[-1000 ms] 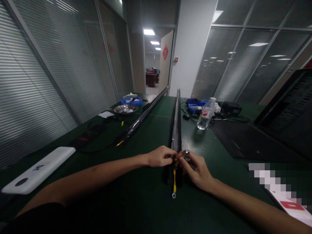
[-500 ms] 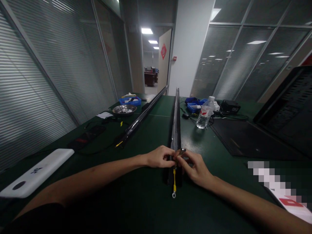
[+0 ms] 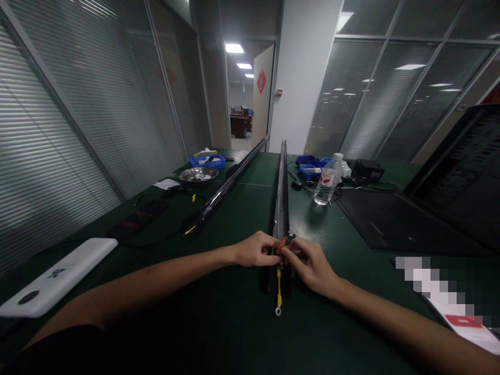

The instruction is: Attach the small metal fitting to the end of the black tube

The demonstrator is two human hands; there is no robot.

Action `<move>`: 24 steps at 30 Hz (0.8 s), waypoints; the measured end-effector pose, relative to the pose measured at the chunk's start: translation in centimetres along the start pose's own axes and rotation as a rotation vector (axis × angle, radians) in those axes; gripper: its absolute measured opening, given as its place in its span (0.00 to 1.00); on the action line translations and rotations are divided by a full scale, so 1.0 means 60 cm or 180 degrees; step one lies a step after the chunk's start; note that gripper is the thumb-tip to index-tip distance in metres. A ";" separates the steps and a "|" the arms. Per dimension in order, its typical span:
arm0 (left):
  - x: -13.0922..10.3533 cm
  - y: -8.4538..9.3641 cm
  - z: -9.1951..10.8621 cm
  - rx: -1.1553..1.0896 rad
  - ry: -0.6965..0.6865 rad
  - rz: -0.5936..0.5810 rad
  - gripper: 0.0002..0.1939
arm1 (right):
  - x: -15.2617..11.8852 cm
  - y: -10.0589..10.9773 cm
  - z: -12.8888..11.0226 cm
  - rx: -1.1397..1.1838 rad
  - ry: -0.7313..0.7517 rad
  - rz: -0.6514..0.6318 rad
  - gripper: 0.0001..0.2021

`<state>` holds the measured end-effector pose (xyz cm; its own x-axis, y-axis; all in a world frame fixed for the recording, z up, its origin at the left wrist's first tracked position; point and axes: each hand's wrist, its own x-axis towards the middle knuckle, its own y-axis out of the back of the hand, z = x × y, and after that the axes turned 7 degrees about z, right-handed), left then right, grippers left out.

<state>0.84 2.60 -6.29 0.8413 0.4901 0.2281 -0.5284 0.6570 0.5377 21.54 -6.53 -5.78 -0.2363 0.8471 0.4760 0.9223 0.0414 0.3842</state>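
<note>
A long dark metal channel (image 3: 279, 200) runs away from me along the table, its near end between my hands. My left hand (image 3: 254, 251) has its fingers closed in a pinch over that end; what they grip is hidden. From the other side my right hand (image 3: 316, 264) pinches a small shiny metal part (image 3: 290, 237), its tip sticking up above the fingers. Both hands' fingertips nearly meet. Below them a short yellow wire (image 3: 279, 285) comes out of the channel toward me, ending in a ring terminal (image 3: 278, 311).
A second long dark bar (image 3: 224, 194) lies to the left, with a yellow wire end. Around are a metal dish (image 3: 198, 175), blue trays (image 3: 308, 172), a water bottle (image 3: 327, 182), a white case (image 3: 58, 278) and a black mat (image 3: 385, 221) on the green table.
The small metal part has tilted slightly between my right fingers. Both hands stay at the channel's near end, and the view has shifted a little.
</note>
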 end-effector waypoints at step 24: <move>0.002 0.003 0.003 0.0141 -0.0194 -0.0079 0.10 | -0.008 0.000 0.011 0.0214 -0.0005 0.0054 0.08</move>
<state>0.87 2.67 -6.04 0.8602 0.4373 0.2624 -0.5029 0.6419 0.5789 21.88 -6.60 -6.54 -0.2200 0.8487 0.4809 0.9447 0.0624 0.3220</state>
